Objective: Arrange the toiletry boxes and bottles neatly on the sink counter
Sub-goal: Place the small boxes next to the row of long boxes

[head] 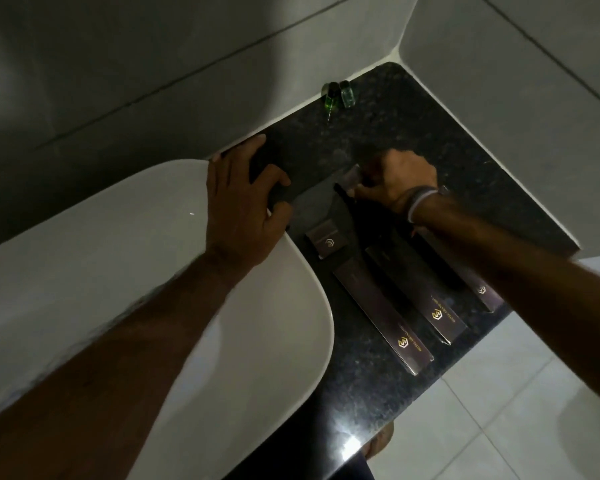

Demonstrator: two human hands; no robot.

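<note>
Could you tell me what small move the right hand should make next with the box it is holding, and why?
Probably lower that small box onto the bare counter at the far end of the row and square it up. The right hand grips it tilted, while the long boxes already lie side by side. The left hand rests on the sink rim, and the two bottles stand clear by the wall.

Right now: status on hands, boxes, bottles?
Left hand flat at sink edge, empty. Right hand gripping a small box. Four boxes lying on counter; two bottles at wall. Nothing blocking.
</note>
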